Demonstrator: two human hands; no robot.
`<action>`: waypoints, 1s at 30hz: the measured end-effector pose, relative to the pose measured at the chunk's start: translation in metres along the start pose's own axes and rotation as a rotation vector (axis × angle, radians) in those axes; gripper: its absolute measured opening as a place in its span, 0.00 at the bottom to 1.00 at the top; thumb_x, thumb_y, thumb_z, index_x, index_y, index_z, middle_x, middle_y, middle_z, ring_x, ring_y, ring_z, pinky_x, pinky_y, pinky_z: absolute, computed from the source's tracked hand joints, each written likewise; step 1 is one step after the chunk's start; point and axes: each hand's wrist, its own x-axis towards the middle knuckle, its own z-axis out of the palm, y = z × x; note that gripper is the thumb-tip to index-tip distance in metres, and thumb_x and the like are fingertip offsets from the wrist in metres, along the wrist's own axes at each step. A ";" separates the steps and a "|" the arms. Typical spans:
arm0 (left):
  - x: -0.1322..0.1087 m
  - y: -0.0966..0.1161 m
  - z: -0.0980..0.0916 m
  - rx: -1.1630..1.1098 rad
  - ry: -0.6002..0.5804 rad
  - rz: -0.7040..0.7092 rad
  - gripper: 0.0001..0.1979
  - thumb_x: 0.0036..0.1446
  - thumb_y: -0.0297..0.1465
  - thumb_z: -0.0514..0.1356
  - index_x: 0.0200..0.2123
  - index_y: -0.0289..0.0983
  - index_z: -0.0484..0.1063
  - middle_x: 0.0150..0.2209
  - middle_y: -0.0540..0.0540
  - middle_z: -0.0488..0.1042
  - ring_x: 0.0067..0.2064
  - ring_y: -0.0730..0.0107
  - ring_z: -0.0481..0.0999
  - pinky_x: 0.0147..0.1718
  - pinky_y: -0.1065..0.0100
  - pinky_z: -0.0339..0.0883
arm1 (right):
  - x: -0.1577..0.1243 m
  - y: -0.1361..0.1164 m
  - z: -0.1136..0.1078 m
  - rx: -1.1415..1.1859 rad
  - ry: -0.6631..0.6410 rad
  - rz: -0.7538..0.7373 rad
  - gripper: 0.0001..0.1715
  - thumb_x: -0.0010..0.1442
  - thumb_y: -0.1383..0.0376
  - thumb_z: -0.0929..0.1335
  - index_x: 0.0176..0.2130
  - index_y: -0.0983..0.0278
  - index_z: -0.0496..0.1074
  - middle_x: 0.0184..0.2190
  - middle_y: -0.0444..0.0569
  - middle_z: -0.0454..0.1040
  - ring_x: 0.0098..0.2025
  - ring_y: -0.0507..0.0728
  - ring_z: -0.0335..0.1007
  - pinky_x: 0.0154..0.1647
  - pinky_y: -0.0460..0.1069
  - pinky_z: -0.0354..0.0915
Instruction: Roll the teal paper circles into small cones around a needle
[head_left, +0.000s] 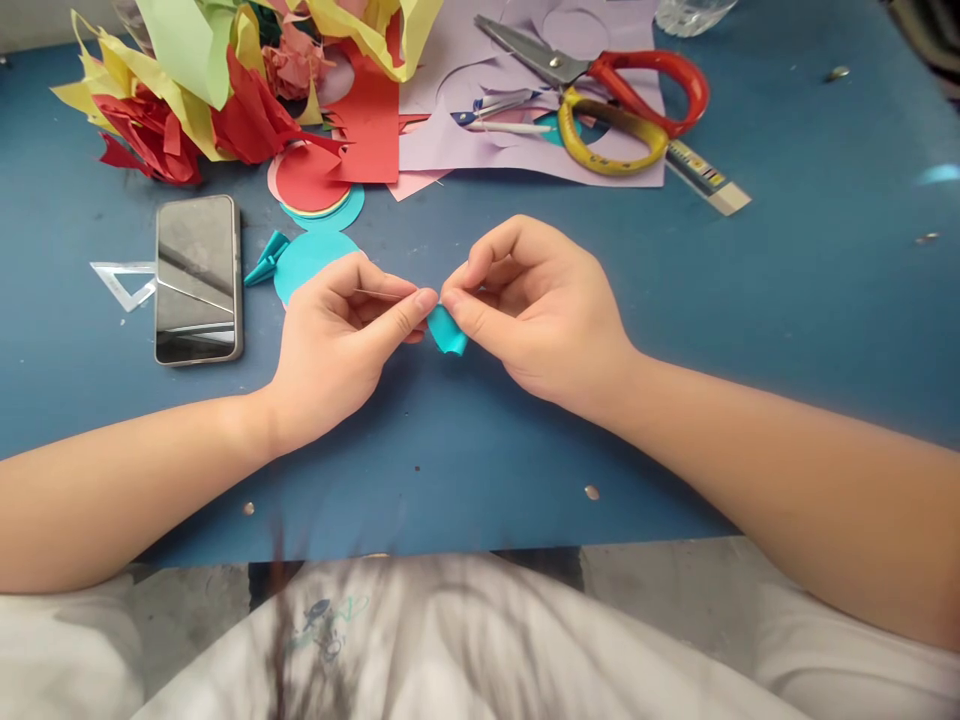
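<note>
Both hands meet over the middle of the table at a small, curled piece of turquoise paper (pixel 448 332). With thumb and fingers closed, my left hand (pixel 337 335) pinches its upper left edge. A thin, pale, straight strand (pixel 379 294) shows across the left fingers; I cannot tell what it is. My right hand (pixel 544 310) grips the paper from the other side between thumb and bent fingers. Turquoise paper circles (pixel 315 258) lie just behind my left hand. A folded turquoise paper piece (pixel 266 259) rests at their left edge.
Left of the hands lie a phone (pixel 198 280) and a clear set square (pixel 124 285). Behind are red paper circles (pixel 311 178), crumpled paper flowers (pixel 157 130) and lilac paper (pixel 450 150) under scissors (pixel 592 85). A cutter or ruler-like strip (pixel 705 177) pokes out beneath them.
</note>
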 end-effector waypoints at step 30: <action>0.002 0.006 -0.001 0.046 -0.050 -0.113 0.22 0.60 0.36 0.86 0.43 0.42 0.77 0.38 0.47 0.85 0.43 0.60 0.90 0.43 0.60 0.89 | -0.004 -0.002 0.008 -0.105 0.068 0.002 0.24 0.74 0.61 0.76 0.37 0.54 0.58 0.37 0.42 0.80 0.39 0.55 0.76 0.42 0.54 0.79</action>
